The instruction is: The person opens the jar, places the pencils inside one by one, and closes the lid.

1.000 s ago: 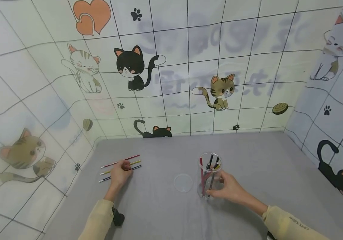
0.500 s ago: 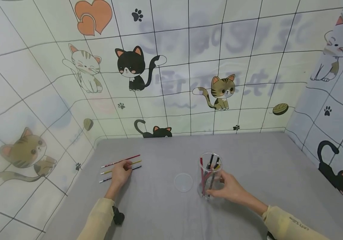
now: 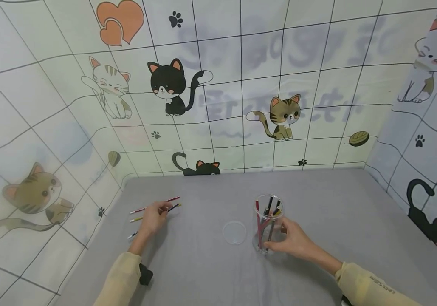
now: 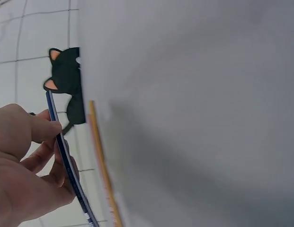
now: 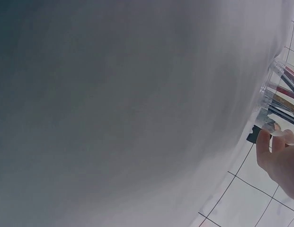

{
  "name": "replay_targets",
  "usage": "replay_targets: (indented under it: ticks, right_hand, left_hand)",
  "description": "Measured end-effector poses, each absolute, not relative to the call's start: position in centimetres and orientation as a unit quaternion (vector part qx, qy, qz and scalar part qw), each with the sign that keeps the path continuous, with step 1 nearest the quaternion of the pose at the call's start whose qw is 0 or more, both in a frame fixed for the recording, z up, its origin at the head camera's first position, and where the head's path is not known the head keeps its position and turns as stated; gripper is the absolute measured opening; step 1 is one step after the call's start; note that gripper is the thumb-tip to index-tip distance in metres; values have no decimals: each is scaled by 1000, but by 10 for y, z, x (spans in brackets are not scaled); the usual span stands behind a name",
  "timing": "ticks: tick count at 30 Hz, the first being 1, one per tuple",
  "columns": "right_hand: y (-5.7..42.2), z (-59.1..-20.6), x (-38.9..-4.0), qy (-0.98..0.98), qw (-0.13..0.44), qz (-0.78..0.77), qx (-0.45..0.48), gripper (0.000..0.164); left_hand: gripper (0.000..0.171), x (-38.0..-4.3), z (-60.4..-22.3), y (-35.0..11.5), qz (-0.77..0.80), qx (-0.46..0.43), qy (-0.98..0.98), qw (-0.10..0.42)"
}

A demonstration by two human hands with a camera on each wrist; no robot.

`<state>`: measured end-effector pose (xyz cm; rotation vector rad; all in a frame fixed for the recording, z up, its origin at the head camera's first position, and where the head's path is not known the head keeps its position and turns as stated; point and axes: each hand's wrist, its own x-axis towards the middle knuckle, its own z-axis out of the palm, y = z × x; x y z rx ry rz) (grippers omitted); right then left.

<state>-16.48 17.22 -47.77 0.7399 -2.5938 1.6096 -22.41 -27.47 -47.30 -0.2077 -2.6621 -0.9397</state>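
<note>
When you check the head view, note that your left hand (image 3: 154, 219) pinches a dark blue pencil (image 3: 173, 207) above the left part of the grey table (image 3: 203, 267). Its white-ended tail extends past your wrist toward the near left. A red pencil (image 3: 138, 210) lies beyond your hand, and a yellow pencil (image 3: 136, 219) lies partly hidden beneath it. A round clear disc (image 3: 235, 232) lies flat between your two hands, just beside the cup. Your right hand (image 3: 292, 240) grips the clear cup (image 3: 264, 238) low on its right side, thumb at the near face; the cup stands on the table with several loose pencils (image 3: 258, 221) leaning inside. In the left wrist view, you hold the dark blue pencil between thumb and fingers, apart from the yellow pencil beside it. In the right wrist view, your fingers bend at the right edge of the picture, beside the cup's base; the pencils show through its wall, partly cut off by the edge.
</note>
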Motion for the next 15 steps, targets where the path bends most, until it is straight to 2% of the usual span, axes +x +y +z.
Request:
replay_targets:
  ticks: [7, 15]
  right_hand:
    - [174, -478, -164, -829, -2, 510, 229, 61]
    - [174, -479, -164, -833, -2, 505, 226, 64]
  left_hand:
    - [24, -215, -445, -254, -345, -103, -921, 149]
    - [25, -199, -399, -212, -382, -180, -894, 148]
